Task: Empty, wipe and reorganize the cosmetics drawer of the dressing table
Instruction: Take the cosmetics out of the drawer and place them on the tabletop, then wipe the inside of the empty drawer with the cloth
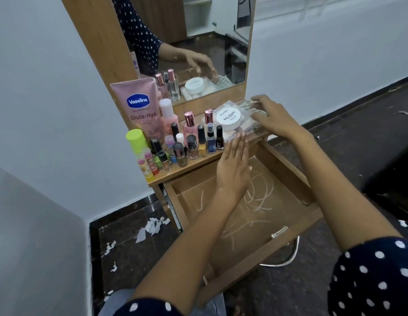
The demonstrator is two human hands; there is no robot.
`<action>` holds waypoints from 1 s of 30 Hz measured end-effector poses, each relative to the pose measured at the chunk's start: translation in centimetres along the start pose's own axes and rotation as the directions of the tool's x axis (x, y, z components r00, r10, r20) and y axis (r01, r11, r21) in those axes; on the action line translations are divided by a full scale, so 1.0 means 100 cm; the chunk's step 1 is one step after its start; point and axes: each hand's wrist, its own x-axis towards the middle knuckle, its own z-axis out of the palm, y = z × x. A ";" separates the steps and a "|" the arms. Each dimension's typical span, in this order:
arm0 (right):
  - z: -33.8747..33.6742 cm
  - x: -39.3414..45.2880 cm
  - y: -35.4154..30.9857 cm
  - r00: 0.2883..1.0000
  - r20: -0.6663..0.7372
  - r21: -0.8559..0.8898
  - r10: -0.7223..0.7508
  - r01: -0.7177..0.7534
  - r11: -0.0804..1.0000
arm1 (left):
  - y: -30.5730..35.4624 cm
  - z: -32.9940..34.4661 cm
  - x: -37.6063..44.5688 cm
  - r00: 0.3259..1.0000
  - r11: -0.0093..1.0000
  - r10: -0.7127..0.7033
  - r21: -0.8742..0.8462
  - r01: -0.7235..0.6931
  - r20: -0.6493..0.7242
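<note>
The wooden drawer stands pulled open, empty of items, its bottom streaked with white marks. On the tabletop stand a pink Vaseline tube, pink bottles and several nail polish bottles. At the right lies a clear packet with a round white nail polish remover tub on it, over a striped cloth. My right hand rests on the packet's right side with fingers spread. My left hand is flat, fingertips touching the packet's front edge.
A mirror rises behind the tabletop and reflects the bottles and a hand. White walls close in at left and right. Torn white paper scraps litter the dark floor left of the drawer. A chrome stool ring shows below the drawer.
</note>
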 end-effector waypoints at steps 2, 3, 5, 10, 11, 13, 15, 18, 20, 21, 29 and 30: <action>0.004 -0.006 0.016 1.000 0.010 -0.058 0.030 -0.029 0.998 | 0.000 -0.001 0.006 0.999 1.000 0.004 0.019 -0.005 0.038; 0.008 -0.008 0.021 0.999 0.030 -0.098 0.027 -0.024 0.995 | 0.001 -0.002 0.007 0.999 1.000 0.006 0.016 -0.007 0.048; 0.015 -0.012 0.030 0.999 0.039 -0.190 -0.028 0.035 0.981 | 0.003 -0.002 0.009 0.999 1.000 0.000 -0.015 0.000 0.050; 0.018 -0.030 0.038 0.981 -0.069 -0.492 -0.182 0.125 0.861 | 0.006 -0.006 0.009 0.999 0.994 -0.022 -0.105 0.027 0.048; 0.017 -0.033 0.039 0.982 -0.065 -0.551 -0.179 0.115 0.827 | 0.005 -0.007 0.009 0.999 0.992 -0.022 -0.125 0.028 0.046; 0.012 -0.035 0.039 0.987 -0.017 -0.632 -0.161 0.114 0.767 | 0.005 -0.009 0.010 0.999 0.986 -0.024 -0.165 0.031 0.043; 0.011 -0.031 0.039 0.987 0.039 -0.641 -0.153 0.142 0.754 | 0.004 -0.012 0.010 0.999 0.982 -0.024 -0.185 0.031 0.041; 0.019 -0.028 0.039 0.985 0.078 -0.503 -0.156 0.174 0.847 | 0.004 -0.013 0.010 0.999 0.982 -0.015 -0.186 0.023 0.046; 0.020 -0.032 0.036 0.987 0.018 -0.491 -0.159 0.148 0.858 | 0.003 -0.015 0.010 0.998 0.981 -0.020 -0.193 0.031 0.057; 0.018 -0.035 0.035 0.983 -0.010 -0.518 -0.181 0.150 0.842 | 0.003 -0.015 0.011 0.998 0.980 -0.024 -0.195 0.036 0.059; 0.009 -0.085 0.019 0.983 -0.085 -0.470 -0.162 0.104 0.876 | -0.002 -0.015 0.006 0.999 0.956 -0.001 -0.292 0.015 0.048; 0.007 -0.092 0.020 0.984 -0.095 -0.385 -0.151 0.104 0.917 | -0.004 -0.016 0.000 1.000 0.945 -0.004 -0.327 0.012 0.025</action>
